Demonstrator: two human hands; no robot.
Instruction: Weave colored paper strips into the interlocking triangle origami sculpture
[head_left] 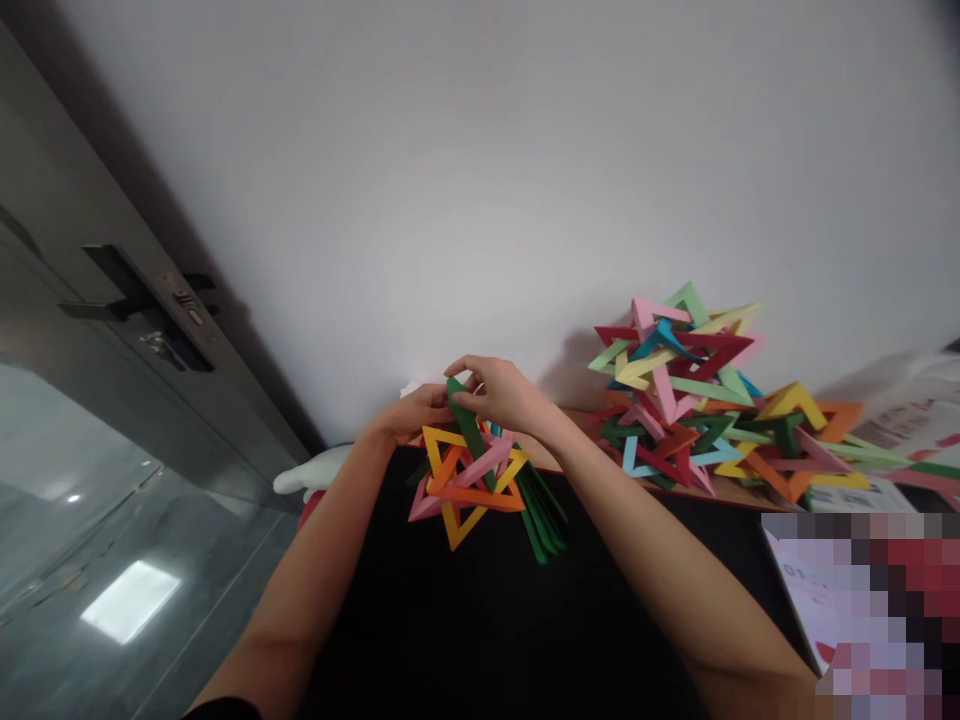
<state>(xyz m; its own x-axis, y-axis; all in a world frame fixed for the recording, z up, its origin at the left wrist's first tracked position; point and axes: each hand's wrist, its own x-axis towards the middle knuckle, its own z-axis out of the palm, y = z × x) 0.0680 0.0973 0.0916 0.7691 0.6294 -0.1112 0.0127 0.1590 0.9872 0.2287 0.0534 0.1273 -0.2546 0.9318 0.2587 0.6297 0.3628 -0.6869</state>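
A folded green paper strip [468, 420] stands slanted in front of me. My right hand [506, 392] pinches it near its upper end. The fingers of my left hand [421, 412] are closed at the left edge of the same end. Just below my hands sits a paper star [480, 495] of interlocked orange, yellow and pink triangles, and the strip's lower end passes behind a pink piece of it. A bundle of green paper strips [544, 515] fans out right of the star, partly covered by it. My left fingertips are partly hidden by the strip.
Several finished multicoloured paper stars [675, 350] are piled against the wall on the right. A plastic bag [926, 400] and a printed box [799, 590] lie farther right. A door with a black handle [135, 300] stands at the left beside the tiled floor [202, 580].
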